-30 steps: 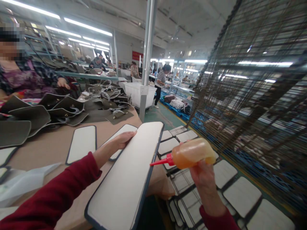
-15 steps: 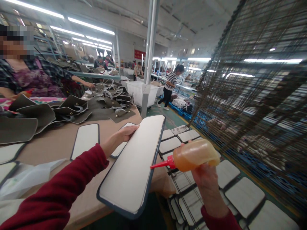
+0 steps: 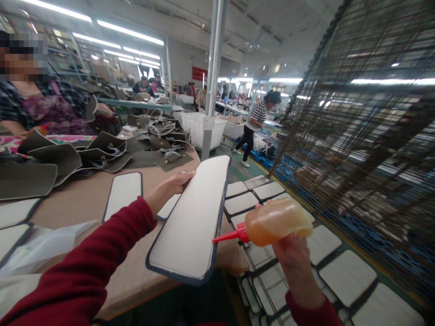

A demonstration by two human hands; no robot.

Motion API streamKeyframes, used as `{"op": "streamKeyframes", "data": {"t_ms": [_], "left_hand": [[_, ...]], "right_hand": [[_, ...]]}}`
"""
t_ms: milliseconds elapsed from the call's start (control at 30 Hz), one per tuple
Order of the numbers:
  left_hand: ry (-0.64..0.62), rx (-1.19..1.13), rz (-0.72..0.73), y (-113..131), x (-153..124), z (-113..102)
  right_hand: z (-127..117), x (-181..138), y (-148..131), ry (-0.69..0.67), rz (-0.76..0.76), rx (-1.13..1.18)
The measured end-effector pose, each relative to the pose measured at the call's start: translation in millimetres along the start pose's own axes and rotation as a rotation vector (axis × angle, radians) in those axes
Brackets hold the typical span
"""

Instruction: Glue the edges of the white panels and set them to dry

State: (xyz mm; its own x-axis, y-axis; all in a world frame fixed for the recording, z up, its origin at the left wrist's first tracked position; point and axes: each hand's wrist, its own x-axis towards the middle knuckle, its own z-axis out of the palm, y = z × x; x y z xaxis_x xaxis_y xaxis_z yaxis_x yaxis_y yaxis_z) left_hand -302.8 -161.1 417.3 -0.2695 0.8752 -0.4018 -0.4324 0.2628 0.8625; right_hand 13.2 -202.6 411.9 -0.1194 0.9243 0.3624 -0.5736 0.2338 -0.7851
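Note:
My left hand [image 3: 172, 186] grips the left edge of a long white panel with a dark blue border [image 3: 193, 222] and holds it up over the table's edge. My right hand [image 3: 290, 251] is wrapped round a squeeze bottle of amber glue [image 3: 277, 221]. Its red nozzle [image 3: 227, 236] points left and touches the panel's right edge near the lower end. Both sleeves are dark red.
More white panels [image 3: 123, 194] lie on the brown table [image 3: 81, 203], behind them a heap of dark olive leather pieces [image 3: 102, 154]. Wire racks [image 3: 340, 136] hold several white panels at the right. A person sits at far left; another person in a striped top [image 3: 254, 120] walks by a white tub [image 3: 200, 129].
The panel has been drawn up and away from me, so less of its near end hangs low. The glue nozzle has stayed at its right edge. The person in stripes has walked further right.

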Motion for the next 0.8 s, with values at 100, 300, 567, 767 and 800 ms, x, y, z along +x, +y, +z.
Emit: {"op": "streamKeyframes", "data": {"t_ms": [100,300,567,767,800], "left_hand": [[0.034,0.040,-0.038,2.2,-2.2,-0.1],[0.069,0.049,-0.039,3.7,-2.7,-4.3],[0.092,-0.039,-0.028,2.7,4.8,-17.5],[0.160,-0.092,0.002,3.9,6.7,-24.6],[0.175,-0.101,0.004,4.2,6.8,-26.2]], "right_hand": [[-1.6,-0.9,0.4,-0.001,0.023,0.042],[-2.9,-1.7,0.4,-0.015,0.032,0.029],[-4.3,-1.5,1.3,-0.066,0.040,0.023],[-4.9,-0.6,2.9,-0.048,0.039,0.045],[-5.2,-0.8,3.1,-0.040,0.033,0.050]]}}
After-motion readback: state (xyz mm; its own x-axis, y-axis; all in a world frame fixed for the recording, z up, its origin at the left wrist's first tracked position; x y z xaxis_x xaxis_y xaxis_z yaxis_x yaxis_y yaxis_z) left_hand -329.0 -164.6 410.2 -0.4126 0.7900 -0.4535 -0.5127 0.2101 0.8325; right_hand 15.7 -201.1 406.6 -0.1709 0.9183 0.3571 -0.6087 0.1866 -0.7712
